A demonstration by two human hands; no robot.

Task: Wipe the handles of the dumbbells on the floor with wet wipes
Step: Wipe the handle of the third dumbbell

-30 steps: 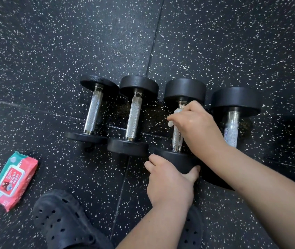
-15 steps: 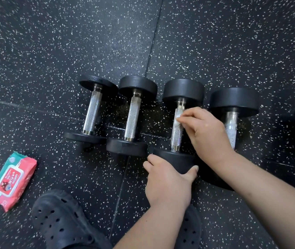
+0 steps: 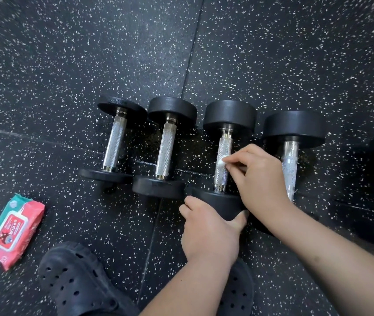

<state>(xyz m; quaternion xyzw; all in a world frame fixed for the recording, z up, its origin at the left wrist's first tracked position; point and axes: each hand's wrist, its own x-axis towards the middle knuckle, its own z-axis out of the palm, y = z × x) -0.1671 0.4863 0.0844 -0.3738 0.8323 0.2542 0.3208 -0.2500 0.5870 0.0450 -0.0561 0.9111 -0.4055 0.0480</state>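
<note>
View from above onto a black rubber gym floor flecked with white [image 3: 67, 53]. Four dumbbells with round black heads and knurled chrome handles lie side by side in a row, handles pointing away from the viewer. From the left they are the first dumbbell [image 3: 114, 142], the second dumbbell [image 3: 166, 149], the third dumbbell [image 3: 223, 144] and the fourth dumbbell [image 3: 292, 156], whose handle glistens with wet specks.

The person's right hand [image 3: 259, 176] reaches in from the lower right, crossing over the near end of the fourth dumbbell. Its grip is closed to a pinch: thumb and fingertips hold a small wad of white wet wipe [image 3: 222, 161] against the third dumbbell's handle, about midway along it. The wipe sits at the very tip of the grip, with only a small white edge showing past the fingers.

The left hand [image 3: 208, 233] has its grip wrapped on the near black head [image 3: 215, 201] of the same dumbbell, fingers curled over the left side and thumb round the right, just below the wipe in this view.

A red and teal soft pack of wipes [image 3: 12, 231] lies on the floor, well apart to the left. A black perforated clog [image 3: 76, 283] shows at the bottom edge, and a second clog [image 3: 236, 293] shows between the forearms.
</note>
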